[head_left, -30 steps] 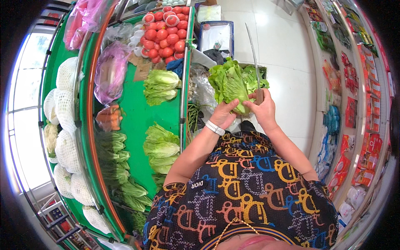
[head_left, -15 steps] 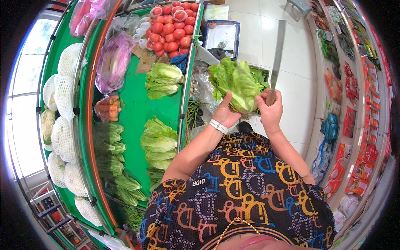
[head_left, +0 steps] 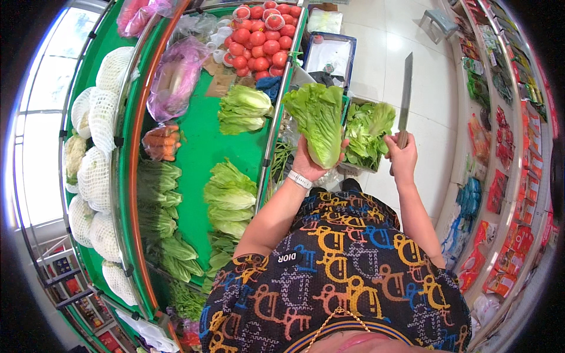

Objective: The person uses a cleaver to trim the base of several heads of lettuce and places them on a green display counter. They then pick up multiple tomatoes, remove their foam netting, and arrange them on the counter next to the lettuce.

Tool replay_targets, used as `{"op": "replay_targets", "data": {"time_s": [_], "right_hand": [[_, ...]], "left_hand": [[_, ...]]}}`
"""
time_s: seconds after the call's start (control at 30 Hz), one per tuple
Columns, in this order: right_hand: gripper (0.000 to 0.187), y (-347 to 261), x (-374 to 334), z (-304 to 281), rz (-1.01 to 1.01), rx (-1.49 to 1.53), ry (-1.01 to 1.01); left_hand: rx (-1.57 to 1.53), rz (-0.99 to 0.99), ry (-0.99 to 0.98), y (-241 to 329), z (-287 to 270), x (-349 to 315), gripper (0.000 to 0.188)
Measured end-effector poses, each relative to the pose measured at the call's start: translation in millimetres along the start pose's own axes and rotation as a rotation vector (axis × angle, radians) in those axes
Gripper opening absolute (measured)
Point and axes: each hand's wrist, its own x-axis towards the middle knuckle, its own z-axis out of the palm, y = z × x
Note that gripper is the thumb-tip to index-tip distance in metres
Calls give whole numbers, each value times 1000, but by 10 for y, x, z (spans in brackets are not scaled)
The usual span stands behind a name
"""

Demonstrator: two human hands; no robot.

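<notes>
My left hand, with a white watch at its wrist, is closed round the base of a green lettuce head, leaves pointing away from me. Off to its right, my right hand grips the handle of a long knife, whose blade points up and away. Between the hands, lower down, is a box of loose lettuce leaves. One blurred leaf shows over its far right side.
On the green shelf at left lie lettuce heads, bagged carrots and a tomato pile. Netted white produce lines the far left. A blue-rimmed tray lies beyond the box. Packets fill right-hand shelves; a grey stool stands farther off.
The lettuce has moved left with my left hand, away from the knife, and looks slimmer. My right hand has shifted right and down. A loose leaf now shows separately over the box.
</notes>
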Motion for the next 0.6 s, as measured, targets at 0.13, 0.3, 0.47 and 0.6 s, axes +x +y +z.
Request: {"op": "replay_targets", "data": {"time_s": [0.13, 0.3, 0.47, 0.6], "right_hand": [[34, -92, -154, 74, 99, 38, -116], [37, -275, -300, 153, 124, 82, -228], [39, -470, -374, 225, 104, 105, -300], [39, -546, -404, 244, 38, 37, -357]], "left_hand": [[31, -16, -60, 71, -196, -46, 76], [-51, -159, -484, 112, -182, 0, 64], [-71, -144, -561, 103, -114, -21, 56], [40, -109, -587, 112, -90, -39, 58]]}}
